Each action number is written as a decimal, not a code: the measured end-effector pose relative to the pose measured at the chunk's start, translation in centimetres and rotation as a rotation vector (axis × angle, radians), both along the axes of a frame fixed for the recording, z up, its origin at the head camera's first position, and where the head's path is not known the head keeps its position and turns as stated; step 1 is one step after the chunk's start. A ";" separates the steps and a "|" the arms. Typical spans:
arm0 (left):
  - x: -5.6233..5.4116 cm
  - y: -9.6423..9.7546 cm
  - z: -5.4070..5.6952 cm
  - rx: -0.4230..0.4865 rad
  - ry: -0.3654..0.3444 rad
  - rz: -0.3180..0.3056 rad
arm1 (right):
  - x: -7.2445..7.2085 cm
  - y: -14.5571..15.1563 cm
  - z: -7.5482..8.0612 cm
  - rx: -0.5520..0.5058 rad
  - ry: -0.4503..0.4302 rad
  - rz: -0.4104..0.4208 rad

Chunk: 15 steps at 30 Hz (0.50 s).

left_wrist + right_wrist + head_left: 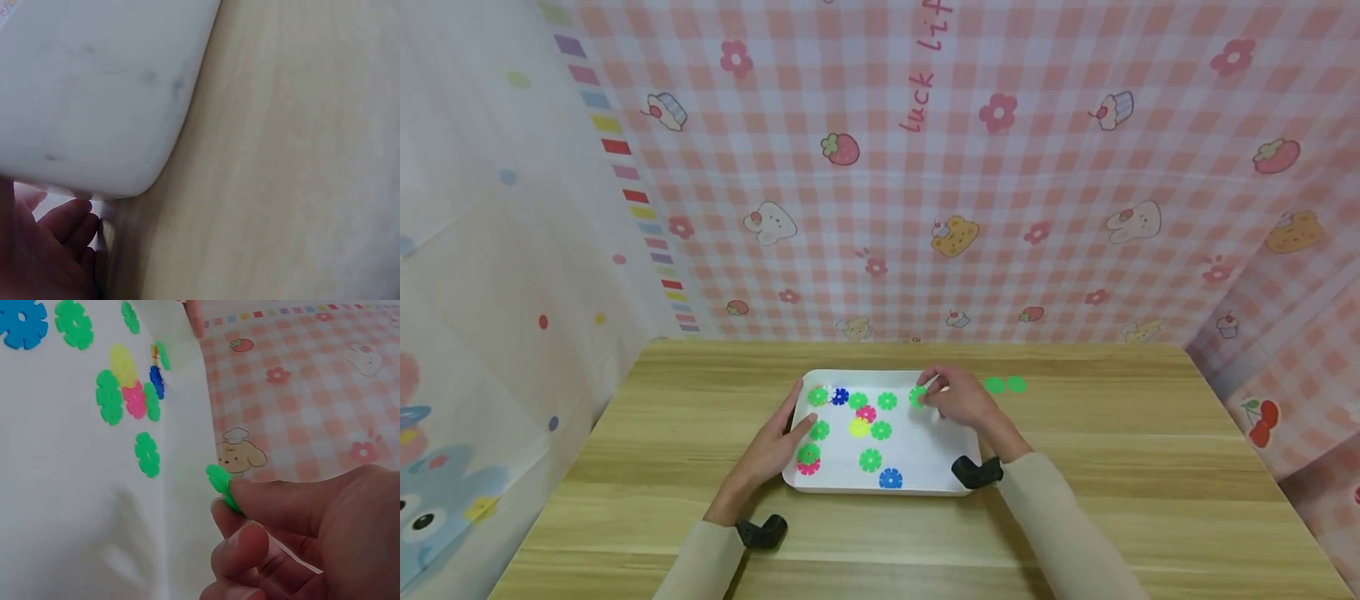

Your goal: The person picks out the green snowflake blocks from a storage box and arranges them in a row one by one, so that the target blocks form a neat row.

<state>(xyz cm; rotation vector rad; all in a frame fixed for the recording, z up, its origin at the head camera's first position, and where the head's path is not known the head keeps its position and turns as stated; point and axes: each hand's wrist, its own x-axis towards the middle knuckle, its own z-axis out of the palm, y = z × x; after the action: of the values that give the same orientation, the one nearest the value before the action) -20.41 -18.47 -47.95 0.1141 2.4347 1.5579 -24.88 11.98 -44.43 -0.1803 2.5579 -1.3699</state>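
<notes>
A white tray holds several notched plastic snowflake discs, mostly green, with pink, blue and yellow ones among them. My left hand grips the tray's left side, thumb over the rim and fingers outside. In the left wrist view, the curled fingers show beyond the tray's outer wall. Between thumb and index finger, my right hand pinches a green snowflake disc above the tray's back right part. A loose green disc lies nearby in the tray.
Two green discs lie on the wooden table to the right of the tray. A pink checked cloth hangs behind the table. Black wrist cameras sit on both wrists.
</notes>
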 end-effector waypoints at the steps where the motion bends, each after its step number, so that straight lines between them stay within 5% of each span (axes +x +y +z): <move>1: -0.2 -0.1 -0.5 0.003 0.007 0.003 | 0.0 0.2 0.2 -0.004 -0.002 -0.009; 8: -0.9 -0.7 -2.8 0.014 0.045 0.009 | -0.1 2.3 0.8 -0.030 0.011 -0.067; 13: -0.8 -0.6 -2.7 0.008 0.046 0.011 | -0.2 4.3 0.6 -0.132 0.077 -0.076; 15: -0.4 -0.4 -1.5 0.002 0.029 0.006 | -0.3 5.2 0.5 -0.152 0.095 -0.094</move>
<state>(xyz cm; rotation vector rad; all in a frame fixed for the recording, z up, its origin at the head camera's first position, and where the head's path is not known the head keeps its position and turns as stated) -20.85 -18.86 -49.46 0.1300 2.4578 1.5720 -25.20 17.18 -43.92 -0.1565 2.5677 -1.6299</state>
